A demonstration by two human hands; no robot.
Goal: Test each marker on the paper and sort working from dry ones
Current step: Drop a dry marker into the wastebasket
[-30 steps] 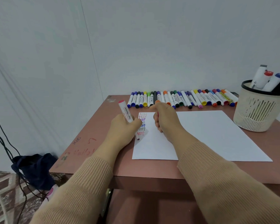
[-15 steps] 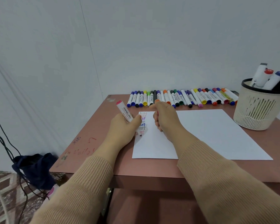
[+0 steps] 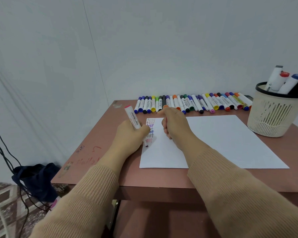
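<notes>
The fingers of the left hand (image 3: 127, 134) are wrapped around a cylindrical white marker (image 3: 132, 117) with a pink end. It is held tilted, its tip on the smooth white paper (image 3: 222, 143) beside a column of coloured "test" words, and the sheet lies flat on the reddish-brown table (image 3: 100, 131). The fingers of the right hand (image 3: 175, 124) are curled into a fist resting on the paper, though whether anything is enclosed cannot be told; both forearms, in ribbed tan sleeves, are extended forward.
</notes>
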